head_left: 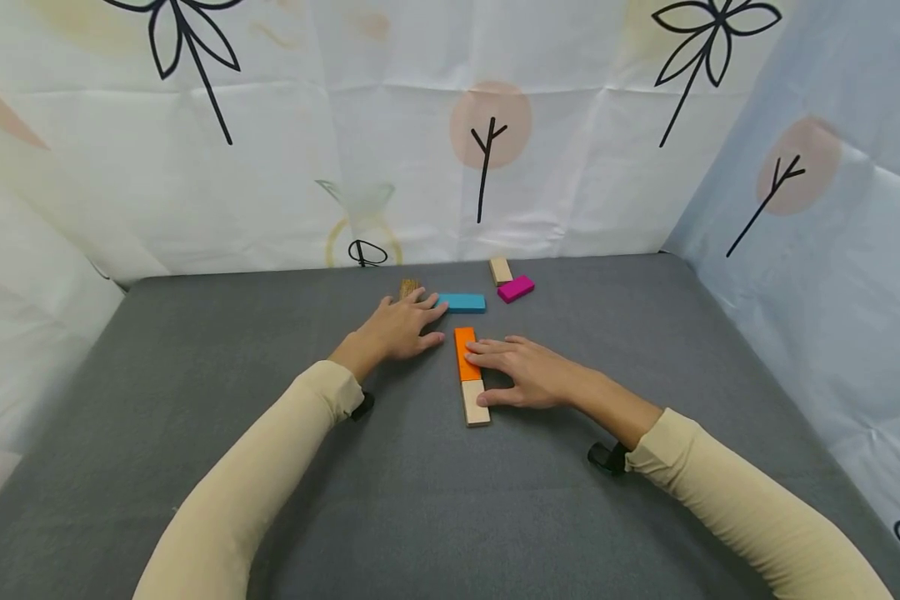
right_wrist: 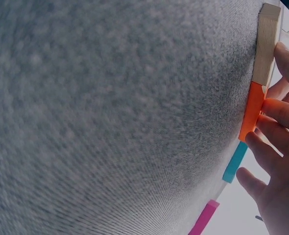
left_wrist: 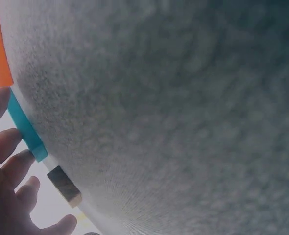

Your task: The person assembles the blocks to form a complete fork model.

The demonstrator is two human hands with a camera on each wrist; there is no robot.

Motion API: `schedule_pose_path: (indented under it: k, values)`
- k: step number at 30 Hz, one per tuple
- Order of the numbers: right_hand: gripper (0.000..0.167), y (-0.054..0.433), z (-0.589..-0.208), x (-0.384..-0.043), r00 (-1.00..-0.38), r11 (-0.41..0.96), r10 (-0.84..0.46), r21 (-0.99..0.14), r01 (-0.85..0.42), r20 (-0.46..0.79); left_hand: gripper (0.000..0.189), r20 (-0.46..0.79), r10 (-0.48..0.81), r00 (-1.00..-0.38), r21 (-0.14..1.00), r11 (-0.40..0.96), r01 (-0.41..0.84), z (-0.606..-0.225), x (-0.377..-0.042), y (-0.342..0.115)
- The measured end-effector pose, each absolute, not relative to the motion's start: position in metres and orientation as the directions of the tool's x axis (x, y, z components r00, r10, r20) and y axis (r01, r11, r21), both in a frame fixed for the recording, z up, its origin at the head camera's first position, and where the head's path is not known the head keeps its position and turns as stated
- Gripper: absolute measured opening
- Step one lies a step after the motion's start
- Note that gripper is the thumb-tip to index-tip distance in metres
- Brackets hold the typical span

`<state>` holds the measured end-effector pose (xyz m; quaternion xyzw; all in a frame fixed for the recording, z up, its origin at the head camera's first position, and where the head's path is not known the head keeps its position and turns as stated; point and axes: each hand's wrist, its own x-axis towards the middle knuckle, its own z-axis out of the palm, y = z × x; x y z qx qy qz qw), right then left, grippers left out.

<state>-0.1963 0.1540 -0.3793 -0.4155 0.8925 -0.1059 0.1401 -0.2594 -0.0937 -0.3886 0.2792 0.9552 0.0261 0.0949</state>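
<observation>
An orange block (head_left: 464, 343) and a plain wooden block (head_left: 474, 412) lie end to end in a line on the grey cloth. My right hand (head_left: 528, 372) reaches over them from the right, its fingertips at the orange block and its thumb at the wooden one. Spread and fairly straight, the fingers of my left hand (head_left: 401, 327) come up to the left end of a blue block (head_left: 465, 303) lying crosswise beyond the line. Just past those fingers sits a brown wood-grained block (head_left: 409, 287), partly covered by the hand in the head view.
Toward the back edge of the cloth-covered table (head_left: 195, 375), a magenta block (head_left: 516, 288) lies beside another plain wooden block (head_left: 500, 271). White printed fabric (head_left: 412, 125) hangs behind the table and along both sides.
</observation>
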Motion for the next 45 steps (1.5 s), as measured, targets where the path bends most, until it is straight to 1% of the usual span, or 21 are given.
schedule_pose_path:
  k: [18, 25, 33, 36, 41, 45]
  values:
    - [0.072, 0.154, -0.379, -0.196, -0.611, 0.634, -0.771, -0.303, -0.711, -0.179, 0.063, -0.143, 0.56, -0.816, 0.061, 0.828, 0.558, -0.391, -0.242, -0.091]
    - [0.072, 0.154, -0.379, -0.196, -0.613, 0.633, -0.771, -0.308, -0.71, -0.174, 0.063, -0.134, 0.55, -0.824, 0.108, 0.835, 0.539, -0.391, -0.233, -0.089]
    - [0.071, 0.154, -0.38, -0.194, -0.622, 0.639, -0.766, -0.303, -0.707, -0.166, 0.062, -0.126, 0.555, -0.822, 0.124, 0.831, 0.542, -0.386, -0.225, -0.083]
    - [0.071, 0.155, -0.38, -0.194, -0.621, 0.637, -0.767, -0.304, -0.708, -0.162, 0.06, -0.123, 0.566, -0.815, 0.146, 0.823, 0.549, -0.386, -0.225, -0.085]
    - [0.071, 0.155, -0.379, -0.194, -0.616, 0.631, -0.772, -0.308, -0.712, -0.158, 0.058, -0.104, 0.592, -0.799, 0.223, 0.797, 0.561, -0.385, -0.23, -0.091]
    - [0.071, 0.155, -0.378, -0.194, -0.618, 0.633, -0.77, -0.31, -0.709, -0.159, 0.059, -0.105, 0.6, -0.793, 0.234, 0.79, 0.567, -0.384, -0.233, -0.096]
